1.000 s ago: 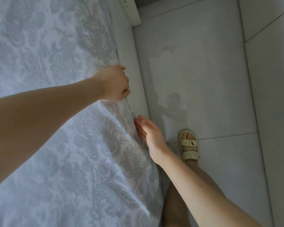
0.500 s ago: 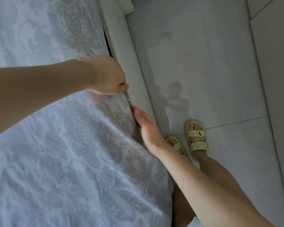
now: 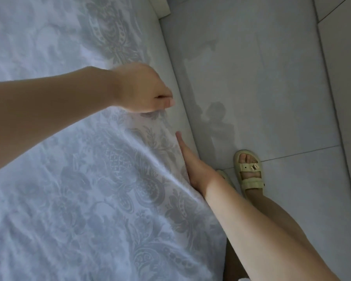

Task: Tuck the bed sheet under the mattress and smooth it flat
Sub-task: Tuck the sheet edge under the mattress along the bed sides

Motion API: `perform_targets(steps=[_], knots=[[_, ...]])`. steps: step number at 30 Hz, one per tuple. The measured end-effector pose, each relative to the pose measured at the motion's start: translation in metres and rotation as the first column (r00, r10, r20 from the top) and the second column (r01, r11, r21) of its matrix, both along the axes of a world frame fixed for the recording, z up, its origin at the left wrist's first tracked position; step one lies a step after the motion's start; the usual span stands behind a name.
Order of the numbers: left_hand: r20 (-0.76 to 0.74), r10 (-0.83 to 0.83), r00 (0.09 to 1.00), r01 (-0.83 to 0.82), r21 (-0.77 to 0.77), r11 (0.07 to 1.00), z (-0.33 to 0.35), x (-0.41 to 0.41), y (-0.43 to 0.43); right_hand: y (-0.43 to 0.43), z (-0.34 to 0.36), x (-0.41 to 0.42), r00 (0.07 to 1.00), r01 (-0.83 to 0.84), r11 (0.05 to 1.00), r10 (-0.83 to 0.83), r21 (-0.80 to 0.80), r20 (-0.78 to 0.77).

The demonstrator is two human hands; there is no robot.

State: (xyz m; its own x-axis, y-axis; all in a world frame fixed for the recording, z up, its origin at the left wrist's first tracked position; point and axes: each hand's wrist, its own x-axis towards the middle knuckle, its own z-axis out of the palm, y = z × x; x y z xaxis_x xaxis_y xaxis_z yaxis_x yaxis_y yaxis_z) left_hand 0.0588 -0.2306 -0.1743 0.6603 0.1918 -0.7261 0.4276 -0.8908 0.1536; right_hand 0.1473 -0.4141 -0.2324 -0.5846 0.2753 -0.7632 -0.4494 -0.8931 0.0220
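Right hand [image 3: 193, 167] now flatter along bed sheet [image 3: 89, 179], fingers [image 3: 179, 138] straight; left hand [image 3: 140, 90] pinching it.

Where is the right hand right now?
Head view, right of centre: the right hand lies straight-fingered along the bed sheet at the bed's side, below the left hand, a sandal to its right.

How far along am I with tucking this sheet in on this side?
Done: the bed sheet is spread over the bed, though faint ripples show. In hand: your left hand seems to pinch up the sheet's edge while your right hand, held flat, presses the sheet down against the bed frame. Left: the edge by your left hand looks untucked, and the ripples need smoothing.
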Motion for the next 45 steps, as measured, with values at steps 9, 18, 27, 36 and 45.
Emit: perform_targets(steps=[9, 18, 27, 36, 45], knots=[[-0.161, -0.325, 0.932, 0.336, 0.043, 0.941, -0.001, 0.015, -0.039, -0.038, 0.018, 0.016, 0.898, -0.009, 0.994, -0.039, 0.106, 0.439], [-0.574, -0.197, 0.795, 0.264, 0.034, 0.964, 0.002, 0.053, -0.054, -0.038, 0.005, 0.002, 0.998, -0.025, 0.997, 0.029, 0.075, -0.049], [-0.061, -0.129, 0.99, 0.13, 0.004, 0.992, 0.021, 0.029, -0.042, -0.036, -0.01, -0.007, 0.984, 0.083, 0.995, -0.09, -0.057, -0.152], [-0.344, -0.31, 0.886, 0.357, 0.079, 0.931, -0.005, 0.03, -0.075, -0.086, -0.009, 0.013, 0.929, -0.198, 0.979, 0.2, -0.038, 0.31], [-0.196, -0.046, 0.98, 0.071, 0.121, 0.99, -0.013, 0.038, -0.108, -0.121, -0.002, 0.016, 0.958, -0.237, 0.963, 0.253, -0.128, 0.134]])
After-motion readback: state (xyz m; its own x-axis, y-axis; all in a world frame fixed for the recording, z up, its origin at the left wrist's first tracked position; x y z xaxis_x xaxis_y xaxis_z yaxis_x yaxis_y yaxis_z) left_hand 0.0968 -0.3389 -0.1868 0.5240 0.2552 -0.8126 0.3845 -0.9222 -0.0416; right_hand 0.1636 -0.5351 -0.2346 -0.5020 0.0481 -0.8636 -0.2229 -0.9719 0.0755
